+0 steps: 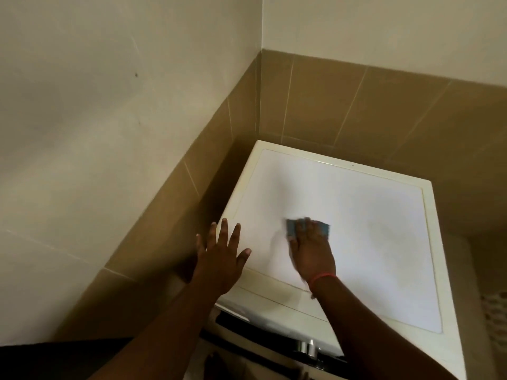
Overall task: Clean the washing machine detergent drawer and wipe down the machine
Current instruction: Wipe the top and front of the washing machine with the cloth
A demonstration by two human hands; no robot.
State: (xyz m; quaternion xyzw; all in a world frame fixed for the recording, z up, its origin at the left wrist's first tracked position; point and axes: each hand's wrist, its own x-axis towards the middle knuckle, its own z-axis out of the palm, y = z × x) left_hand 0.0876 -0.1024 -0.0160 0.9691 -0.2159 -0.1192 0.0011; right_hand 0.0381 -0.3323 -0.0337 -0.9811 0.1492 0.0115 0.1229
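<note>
The white washing machine stands in a tiled corner, seen from above, its flat top filling the middle right of the head view. My right hand presses a small blue cloth flat onto the top near its front left; the hand is blurred. My left hand lies with spread, straight fingers over the machine's front left corner, holding nothing. A dark control strip with a silver knob shows below the front edge. The detergent drawer cannot be made out.
Tan wall tiles run behind and to the left of the machine, with pale painted wall above. A narrow shadowed gap separates the machine's left side from the wall. A patterned mat or cloth shows at the right edge.
</note>
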